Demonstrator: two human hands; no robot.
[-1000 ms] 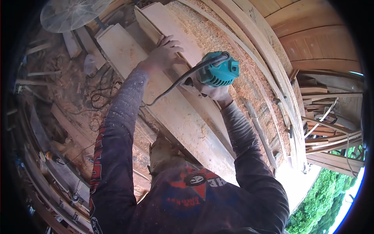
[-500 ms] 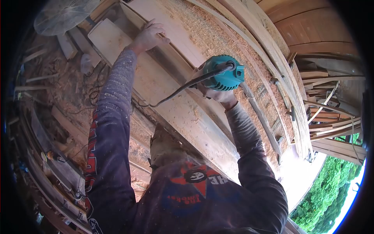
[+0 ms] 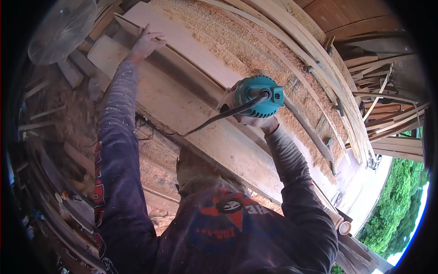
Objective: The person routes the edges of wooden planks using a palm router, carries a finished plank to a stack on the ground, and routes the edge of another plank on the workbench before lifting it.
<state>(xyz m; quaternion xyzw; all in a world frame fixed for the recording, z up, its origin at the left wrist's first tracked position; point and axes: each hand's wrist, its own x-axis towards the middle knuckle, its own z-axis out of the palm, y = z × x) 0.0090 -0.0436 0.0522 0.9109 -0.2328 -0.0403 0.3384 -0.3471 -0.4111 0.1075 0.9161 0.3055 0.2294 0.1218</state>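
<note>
My right hand [image 3: 260,122] is wrapped round a teal corded router [image 3: 259,93], seen from above. Its black cable runs down to the left across the wood. The router's base and bit are hidden under its body. Further off to the left, my left hand [image 3: 148,44] rests on the top edge of a long thin board [image 3: 192,66], fingers stretched and apart. This board stands on edge along a wide pale plank [image 3: 187,112], beside a darker groove.
Shavings [image 3: 219,39] cover the surface beyond the board. Long curved strips [image 3: 315,57] arc along the far side, with clamps [image 3: 340,107] by them. Upper left stands a round fan [image 3: 61,29]. Loose timber [image 3: 388,114] is stacked at right; offcuts lie on the left.
The whole view has turned slightly, so the board, my left hand and the fan appear further left. My right hand stays on the router, which sits slightly lower in view.
</note>
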